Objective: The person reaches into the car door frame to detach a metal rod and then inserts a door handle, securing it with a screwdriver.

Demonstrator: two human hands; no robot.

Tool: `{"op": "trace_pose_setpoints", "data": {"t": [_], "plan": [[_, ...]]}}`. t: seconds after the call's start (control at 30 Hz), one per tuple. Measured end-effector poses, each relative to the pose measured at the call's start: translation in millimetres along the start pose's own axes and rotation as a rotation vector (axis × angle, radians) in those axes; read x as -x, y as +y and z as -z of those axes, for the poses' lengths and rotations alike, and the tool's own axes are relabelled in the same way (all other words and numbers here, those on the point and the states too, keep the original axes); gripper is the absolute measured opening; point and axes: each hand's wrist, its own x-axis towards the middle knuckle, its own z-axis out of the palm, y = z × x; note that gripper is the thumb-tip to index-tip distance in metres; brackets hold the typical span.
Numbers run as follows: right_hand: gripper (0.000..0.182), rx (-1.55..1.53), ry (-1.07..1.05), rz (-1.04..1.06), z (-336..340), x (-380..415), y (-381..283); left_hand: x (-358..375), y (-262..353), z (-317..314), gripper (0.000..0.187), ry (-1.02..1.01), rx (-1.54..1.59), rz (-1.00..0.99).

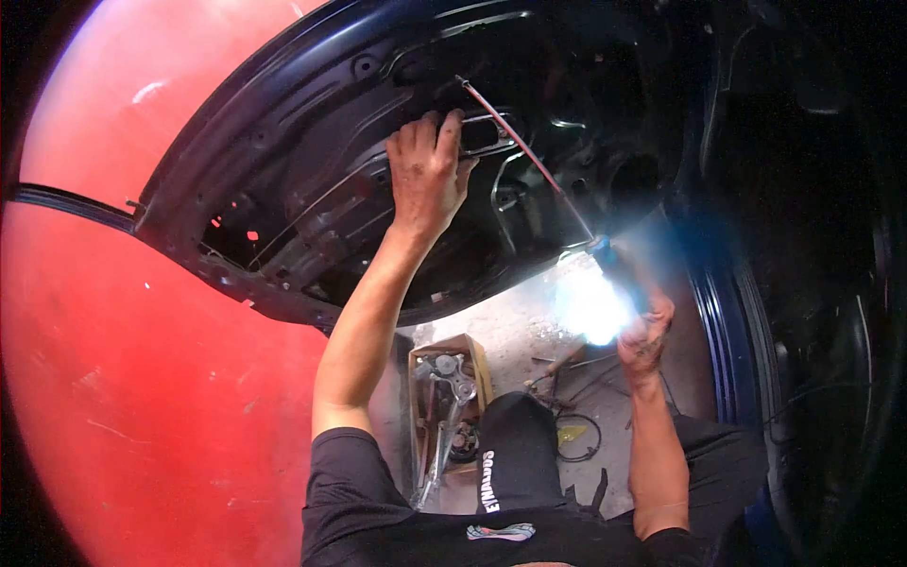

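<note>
My left hand [427, 175] is up at the bare inner side of a dark car door [331, 123], fingers curled over a metal bracket [484, 135] with a rectangular opening. My right hand [647, 333] is closed around the blue handle of a long screwdriver [539, 165]. Its thin reddish shaft slants up and left across the door, passing in front of the bracket's right end, with the tip close to the panel above my left hand. A very bright glare covers the area beside the handle and hides part of it.
Below the door, a cardboard box [480, 364] holds metal mechanism parts [455, 387]. A cable loop [597, 444] and several tools lie on the pale floor [515, 307] near my legs. A red painted panel [142, 416] fills the left side; the dark door frame [723, 331] stands at right.
</note>
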Motion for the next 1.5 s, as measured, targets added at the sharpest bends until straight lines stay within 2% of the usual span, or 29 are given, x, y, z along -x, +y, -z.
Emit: {"op": "trace_pose_setpoints", "data": {"t": [0.1,0.17,0.53,0.63,0.7,0.83,0.93,1.0,1.03,1.1,1.13,1.2,1.23,1.3,1.5], "plan": [[0.036,0.008,0.070,0.082,-6.2,0.3,2.8,9.2,0.6,-5.7,0.080,-0.039,-0.082,-0.057],[0.038,-0.053,0.010,-0.014,-3.1,-0.6,8.4,14.0,0.8,-7.6,0.080,-0.037,-0.100,-0.069],[0.047,-0.143,-0.008,0.017,-7.6,-0.6,8.7,34.7,-4.7,-12.5,0.080,-0.104,-0.056,-0.112],[0.047,-0.158,0.011,-0.010,-9.1,0.3,4.6,45.1,-9.2,-17.5,0.082,-0.151,-0.043,-0.160],[0.046,-0.164,0.019,-0.031,-9.4,-0.1,2.2,48.9,-9.6,-17.8,0.082,-0.272,-0.030,-0.156],[0.042,-0.066,0.017,0.025,-10.0,-4.9,-5.9,52.9,-8.1,-13.6,0.081,-0.265,0.017,-0.138],[0.040,0.043,0.010,0.072,-12.7,-10.8,-22.7,47.6,-5.3,-4.5,0.073,-0.216,0.128,-0.095],[0.040,0.104,0.030,0.074,-14.0,-15.3,-29.6,38.1,1.7,-1.8,0.055,-0.081,0.340,0.104],[0.039,0.210,0.045,0.101,-13.9,-18.5,-31.8,30.9,4.8,-2.8,0.055,-0.074,0.347,0.107],[0.038,0.324,0.057,0.131,-15.2,-23.5,-36.1,7.9,8.8,-11.8,0.043,0.078,0.971,0.590],[0.037,0.352,0.054,0.145,-16.1,-25.1,-40.3,-5.3,8.1,-20.5,0.042,0.190,1.149,0.611],[0.035,0.392,0.046,0.164,-18.4,-27.2,-48.5,-28.5,16.9,-1.4,0.038,0.148,1.482,0.824],[0.035,0.442,0.038,0.175,-19.8,-28.1,-52.3,-32.8,15.9,-7.5,0.038,0.157,1.493,0.826],[0.034,0.503,0.026,0.189,-21.8,-30.2,-58.2,-42.5,10.6,-21.9,0.030,0.173,1.787,0.883],[0.034,0.641,-0.018,0.292,-24.4,-35.1,-69.3,-50.6,4.0,-38.2,0.023,0.302,1.988,1.014]]}}
